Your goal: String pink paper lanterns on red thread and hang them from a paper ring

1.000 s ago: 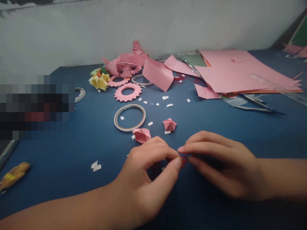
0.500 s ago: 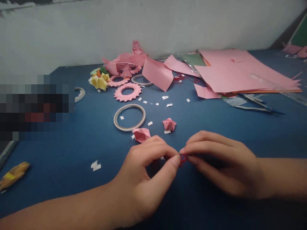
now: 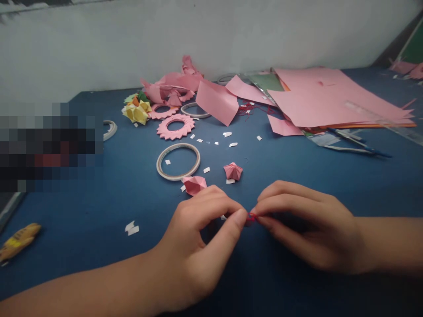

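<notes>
Toward the near edge of the blue surface (image 3: 99, 198), looped red thread (image 3: 252, 217) is pinched tightly by the left hand (image 3: 194, 251) and right hand (image 3: 325, 220). Beyond, a pleated paper star (image 3: 233, 171) is noted; smooth pink sheets (image 3: 330, 97) are stacked by the far edge.

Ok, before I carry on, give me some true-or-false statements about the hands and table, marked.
1. Red thread shows at the fingertips of the left hand and right hand. True.
2. The pink star is in the right hand. False: the star sits beyond the hands, apart from both.
3. A white scrap lies inside the nearest tape roll. True.
4. That tape roll stands on edge. False: it lies flat.
5. The large pink sheets are on the left. False: those sheets are on the right.
</notes>
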`<action>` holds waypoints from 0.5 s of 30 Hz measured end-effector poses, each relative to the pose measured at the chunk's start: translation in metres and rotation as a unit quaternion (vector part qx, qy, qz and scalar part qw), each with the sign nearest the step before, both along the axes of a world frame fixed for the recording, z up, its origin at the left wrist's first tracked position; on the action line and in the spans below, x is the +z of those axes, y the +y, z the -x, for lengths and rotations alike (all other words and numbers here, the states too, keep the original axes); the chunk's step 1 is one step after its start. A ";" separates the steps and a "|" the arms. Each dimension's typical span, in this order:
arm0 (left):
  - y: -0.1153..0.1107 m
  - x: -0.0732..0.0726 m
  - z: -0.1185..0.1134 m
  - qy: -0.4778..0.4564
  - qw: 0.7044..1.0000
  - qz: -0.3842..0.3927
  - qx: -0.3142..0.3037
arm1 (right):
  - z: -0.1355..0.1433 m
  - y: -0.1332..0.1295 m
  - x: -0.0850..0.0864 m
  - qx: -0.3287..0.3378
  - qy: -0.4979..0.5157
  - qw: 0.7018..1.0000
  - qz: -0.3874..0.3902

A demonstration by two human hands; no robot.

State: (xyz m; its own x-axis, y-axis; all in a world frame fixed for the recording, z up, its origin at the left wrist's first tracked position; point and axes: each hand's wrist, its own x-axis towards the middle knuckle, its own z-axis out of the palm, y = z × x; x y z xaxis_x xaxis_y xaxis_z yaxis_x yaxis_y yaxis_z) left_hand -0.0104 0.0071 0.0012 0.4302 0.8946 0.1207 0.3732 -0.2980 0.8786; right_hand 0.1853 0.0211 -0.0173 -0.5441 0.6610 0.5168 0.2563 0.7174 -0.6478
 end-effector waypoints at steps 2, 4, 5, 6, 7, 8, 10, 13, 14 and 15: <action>0.000 0.000 0.000 0.004 1.000 0.001 0.008 | 0.000 0.000 0.000 -0.003 0.004 1.000 0.000; 0.001 0.000 0.001 0.015 1.000 0.008 0.019 | 0.000 0.000 0.000 -0.004 0.006 1.000 0.002; 0.001 0.000 0.001 0.021 0.999 0.011 0.024 | 0.000 -0.001 0.001 -0.003 0.007 1.000 0.003; 0.001 0.000 0.001 0.026 0.999 0.013 0.027 | 0.000 -0.001 0.001 -0.002 0.008 1.000 0.003; 0.002 0.001 0.001 0.029 0.999 0.014 0.027 | 0.000 -0.001 0.001 -0.002 0.007 1.000 0.003; 0.002 0.001 0.001 0.030 0.999 0.013 0.026 | 0.000 -0.001 0.001 -0.003 0.006 1.000 0.003; 0.002 0.001 0.001 0.030 0.999 0.010 0.025 | 0.000 -0.001 0.001 -0.005 0.005 1.000 0.004; 0.002 0.001 0.001 0.030 0.999 0.004 0.029 | 0.000 0.000 0.001 -0.003 0.004 1.000 0.004; 0.002 0.002 0.001 0.031 0.999 0.002 0.031 | 0.000 0.000 0.001 -0.002 0.005 1.000 0.002; 0.002 0.002 0.001 0.032 0.999 0.001 0.035 | 0.000 -0.001 0.002 -0.001 0.005 1.000 0.001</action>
State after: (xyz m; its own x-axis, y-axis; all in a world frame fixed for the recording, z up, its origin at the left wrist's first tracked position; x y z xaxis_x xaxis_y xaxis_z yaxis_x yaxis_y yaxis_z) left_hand -0.0118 0.0092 0.0031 0.3737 0.9229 0.0923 0.4491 -0.2671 0.8526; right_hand 0.1853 0.0205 -0.0158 -0.5372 0.6636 0.5207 0.2515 0.7153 -0.6520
